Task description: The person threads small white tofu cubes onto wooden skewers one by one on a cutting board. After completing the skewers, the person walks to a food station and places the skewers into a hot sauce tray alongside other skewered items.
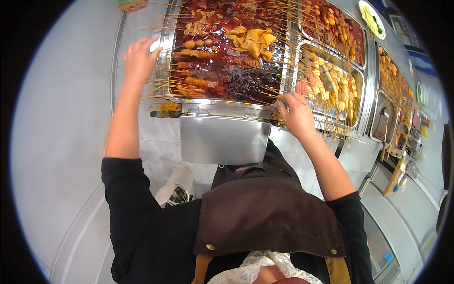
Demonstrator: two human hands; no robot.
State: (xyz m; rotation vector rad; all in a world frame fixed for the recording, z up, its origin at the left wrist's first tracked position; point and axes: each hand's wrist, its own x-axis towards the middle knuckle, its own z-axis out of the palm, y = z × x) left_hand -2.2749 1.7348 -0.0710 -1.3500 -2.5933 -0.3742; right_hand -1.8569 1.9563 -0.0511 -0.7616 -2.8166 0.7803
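Observation:
Before me lies a steel pan [227, 104] of dark red, oily broth [244, 83] with skewered food in it. My left hand [139, 58] is over its left rim, fingers apart, close to the bare ends of several bamboo skewers [161, 80]. Round brown eggs or balls [199, 43], brown blocks [198, 54] and folded tofu-like sheets [253, 39] show above the broth. At the pan's front right corner is my right hand [297, 113], fingers bent beside some skewer tips. Whether its fingertips grip a skewer cannot be made out.
To the right, a second pan [361, 103] holds pale skewers, their sticks jutting toward me. Further pans of skewers stand beyond it. A hinged steel flap [225, 140] projects at the front. A white bin [182, 174] stands below left; a ladle [385, 115] rests in a side tray.

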